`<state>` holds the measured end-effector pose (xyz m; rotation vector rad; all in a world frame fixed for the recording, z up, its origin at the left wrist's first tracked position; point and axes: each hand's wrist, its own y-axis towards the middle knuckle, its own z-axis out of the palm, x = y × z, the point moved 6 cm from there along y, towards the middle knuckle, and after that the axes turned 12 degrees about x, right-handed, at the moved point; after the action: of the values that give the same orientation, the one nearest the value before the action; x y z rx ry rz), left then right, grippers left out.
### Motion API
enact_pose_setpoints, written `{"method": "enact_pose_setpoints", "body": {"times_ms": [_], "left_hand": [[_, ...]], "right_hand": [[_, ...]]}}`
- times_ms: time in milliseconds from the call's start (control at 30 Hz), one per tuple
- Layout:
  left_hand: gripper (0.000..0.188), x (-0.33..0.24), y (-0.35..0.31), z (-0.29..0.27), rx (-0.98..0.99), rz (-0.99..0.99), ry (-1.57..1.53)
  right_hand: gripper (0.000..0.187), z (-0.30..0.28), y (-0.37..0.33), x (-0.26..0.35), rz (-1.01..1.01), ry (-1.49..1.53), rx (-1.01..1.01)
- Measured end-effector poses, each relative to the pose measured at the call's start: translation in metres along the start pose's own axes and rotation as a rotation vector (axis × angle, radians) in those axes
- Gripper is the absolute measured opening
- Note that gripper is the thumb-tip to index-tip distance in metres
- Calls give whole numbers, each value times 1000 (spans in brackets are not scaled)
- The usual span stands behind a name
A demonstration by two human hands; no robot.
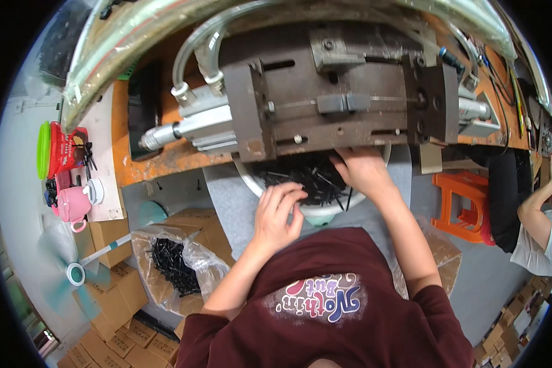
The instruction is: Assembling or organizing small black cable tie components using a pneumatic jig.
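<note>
A white-rimmed basin point(249, 180) full of thin black plastic parts point(316, 178) sits just in front of me, below the bench edge. My left hand point(278, 211) is at the basin's near left rim, its fingers bent over the parts and the thumb apart from them; nothing shows in its grasp. On the right side of the basin is my right hand point(363, 172), its thumb over the parts. The machine's front edge partly hides its fingertips, so any hold there cannot be made out. Above both hands stands a dark metal clamping machine point(300, 129) with a silver air cylinder point(208, 126) on its left.
A plastic-lined carton point(175, 267) of similar black parts stands lower left, near a fan point(75, 274) and stacked cardboard boxes point(113, 300). A pink cup point(73, 202) rests on the left table. An orange stool point(460, 205) and another person's arm point(536, 199) are on the right.
</note>
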<state>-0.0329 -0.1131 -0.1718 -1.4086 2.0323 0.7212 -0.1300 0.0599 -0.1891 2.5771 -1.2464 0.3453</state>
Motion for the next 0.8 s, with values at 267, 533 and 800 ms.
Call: {"method": "enact_pose_setpoints", "body": {"times_ms": [267,533,800], "left_hand": [[36,-14,6,-27,-118,94,-50],[36,-41,19,-20,-93,190,-61],[44,-53,15,-33,-131,248,-68]], "right_hand": [[21,-20,-59,15,-132,114,483],[13,6,-68,-7,-31,284,365],[26,-162,-5,94,-442,206,200]]}}
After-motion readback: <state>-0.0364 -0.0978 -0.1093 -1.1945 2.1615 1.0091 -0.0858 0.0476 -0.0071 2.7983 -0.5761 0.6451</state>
